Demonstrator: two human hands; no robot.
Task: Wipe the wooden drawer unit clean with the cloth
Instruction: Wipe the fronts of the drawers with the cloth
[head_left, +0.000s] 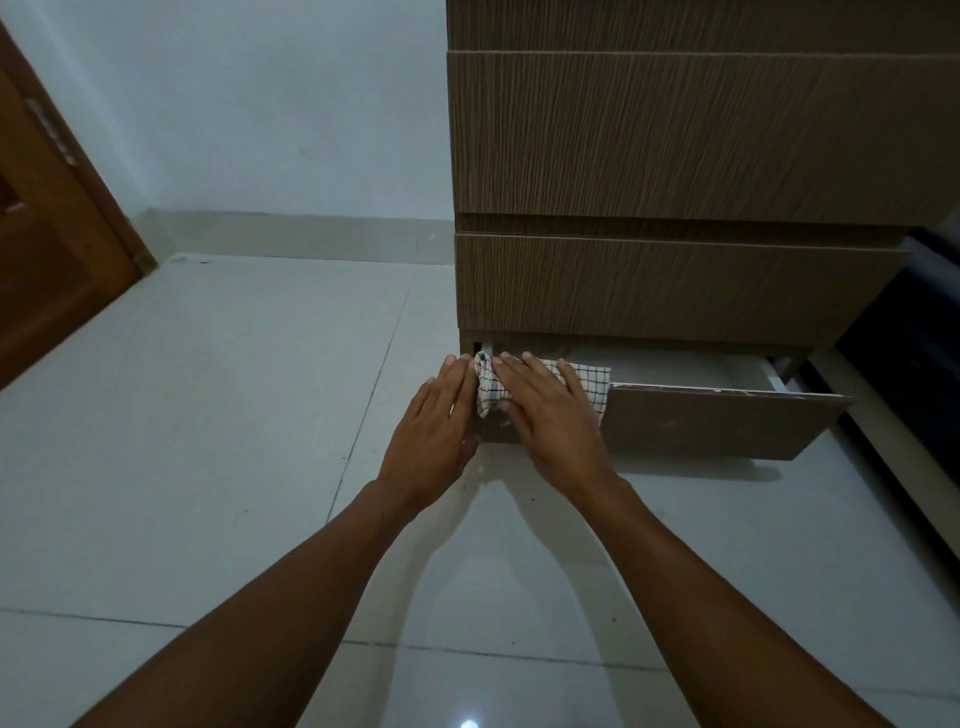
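Note:
The wooden drawer unit (675, 156) fills the upper right, its grain running in fine vertical lines. Its bottom drawer (727, 421) is pulled out over the floor, and the pale inside shows. A white cloth with a dark check (592, 387) is draped over the left end of that drawer's front panel. My right hand (550, 415) lies flat on the cloth, pressing it against the panel. My left hand (436, 421) rests with straight fingers against the drawer's left corner, touching the cloth's edge.
Pale glossy floor tiles (260, 415) spread under my arms. A brown wooden door (47, 249) stands at the left, beside a white wall (260, 104) with a skirting. Something dark (914, 332) sits to the right of the unit.

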